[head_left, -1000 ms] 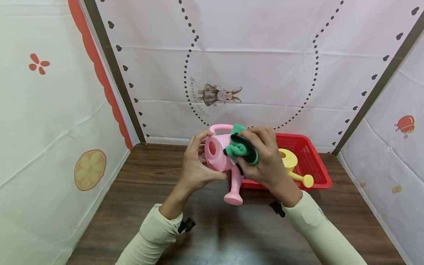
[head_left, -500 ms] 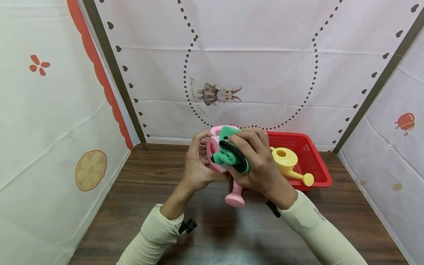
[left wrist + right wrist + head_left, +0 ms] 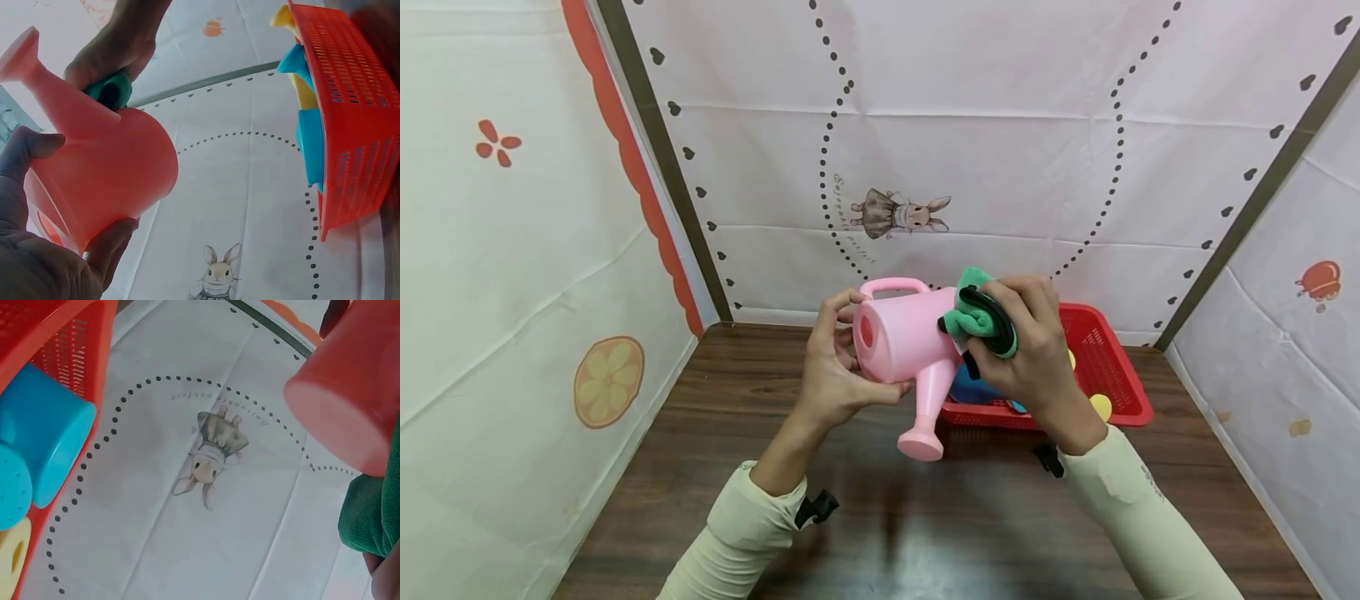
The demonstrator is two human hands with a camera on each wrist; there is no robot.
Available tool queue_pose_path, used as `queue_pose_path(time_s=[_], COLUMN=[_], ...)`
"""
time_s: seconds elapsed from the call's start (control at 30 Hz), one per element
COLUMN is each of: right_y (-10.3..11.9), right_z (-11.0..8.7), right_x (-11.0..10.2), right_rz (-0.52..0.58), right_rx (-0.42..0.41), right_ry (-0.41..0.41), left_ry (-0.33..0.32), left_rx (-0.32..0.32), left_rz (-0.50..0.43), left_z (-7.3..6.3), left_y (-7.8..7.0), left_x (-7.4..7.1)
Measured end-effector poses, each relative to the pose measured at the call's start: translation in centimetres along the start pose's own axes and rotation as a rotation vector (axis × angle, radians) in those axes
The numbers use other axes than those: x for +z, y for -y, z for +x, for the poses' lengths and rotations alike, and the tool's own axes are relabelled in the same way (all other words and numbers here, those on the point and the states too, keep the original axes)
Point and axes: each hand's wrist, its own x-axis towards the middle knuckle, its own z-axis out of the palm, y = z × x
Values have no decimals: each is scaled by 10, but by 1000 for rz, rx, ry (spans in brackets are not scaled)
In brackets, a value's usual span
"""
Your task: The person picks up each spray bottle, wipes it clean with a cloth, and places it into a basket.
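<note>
A pink toy watering can (image 3: 901,337) is held above the table, tipped on its side with its spout pointing down toward the person. My left hand (image 3: 835,367) grips it round the open top end, thumb below and fingers behind. In my right hand (image 3: 1037,358) is a bunched green cloth (image 3: 973,312) with black trim, which lies against the can's base end. The left wrist view shows the can (image 3: 119,169) from beneath, thumb and fingertips on its wall. At the right edge of the right wrist view, the green cloth (image 3: 369,512) overlaps the can's base.
Behind the right hand stands a red perforated basket (image 3: 1101,350) on the dark wooden table (image 3: 865,533). A blue watering can (image 3: 50,425) and a yellow one (image 3: 12,556) lie in it. Printed white cloth walls (image 3: 970,158) enclose the table at the back and sides.
The right hand moved left with the green cloth over the pink watering can, then back right to its base end. The can now shows more of its side; the left hand shifted slightly left.
</note>
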Motion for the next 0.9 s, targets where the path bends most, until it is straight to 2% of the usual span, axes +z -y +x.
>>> queue_pose_path(time_s=[0.2, 0.37, 0.5, 0.6, 0.8, 0.9], right_y=[2, 20, 40, 48, 42, 33], right_z=[-1, 1, 4, 5, 5, 3], right_x=[0, 7, 13, 15, 12, 7], right_rz=[3, 17, 10, -8, -10, -16], right_rx=[0, -102, -207, -244, -237, -199], right_ry=[15, 46, 80, 100, 85, 82], left_ry=[25, 71, 113, 112, 118, 115], left_rx=[-20, -25, -28, -11, 21, 28], left_rz=[49, 112, 50, -6, -61, -64], left_z=[0, -1, -3, -4, -1, 0], left_y=[-1, 1, 5, 7, 8, 9], left_x=[1, 7, 12, 14, 14, 12])
